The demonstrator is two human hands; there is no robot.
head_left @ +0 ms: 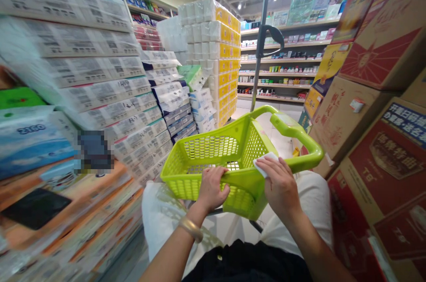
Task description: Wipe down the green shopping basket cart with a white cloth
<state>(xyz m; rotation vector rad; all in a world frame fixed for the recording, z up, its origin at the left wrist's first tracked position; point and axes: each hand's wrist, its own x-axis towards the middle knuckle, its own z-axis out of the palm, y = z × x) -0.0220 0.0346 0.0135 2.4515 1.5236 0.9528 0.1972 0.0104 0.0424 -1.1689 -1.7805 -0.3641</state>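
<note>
A lime-green plastic shopping cart (246, 178) with perforated walls stands between my knees, its thick looped handle (308, 146) to the right. My left hand (211, 188) is wrapped over the cart's near rim, thumb on the outside. Farther right along the same rim, near where the handle joins, my right hand (281, 184) presses a folded white tissue (262, 164) against the plastic. Part of the tissue is hidden under the fingers. Through its holes, the basket's inside shows only floor and lattice.
Stacked packs of tissue (100, 69) rise on the left; a dark phone-like slab (36, 208) lies on orange packs (106, 184). Cardboard cartons (353, 113) crowd the right. Behind the cart stand a grey pole (258, 69), yellow-and-white paper rolls (216, 46) and stocked shelves (282, 62).
</note>
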